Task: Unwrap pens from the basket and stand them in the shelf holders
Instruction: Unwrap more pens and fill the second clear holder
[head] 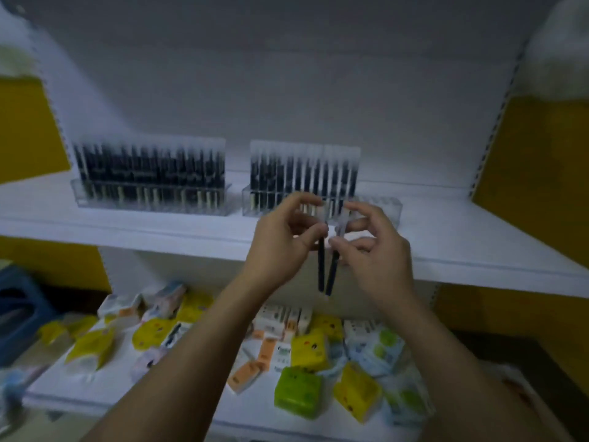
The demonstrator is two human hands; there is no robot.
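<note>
Shelf (127, 228) white, walls (541, 170) yellow, left hand (280, 244) pinching a dark pen (321, 266), right hand (376, 250) pinching second pen (332, 272)

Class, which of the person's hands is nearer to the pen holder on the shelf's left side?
Left. The left hand, pinching a pen, is right of that holder; the right hand, pinching another pen, is farther right.

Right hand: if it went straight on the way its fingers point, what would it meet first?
Probably the left hand and its pen, close beside the right hand; depth between them is unclear.
</note>
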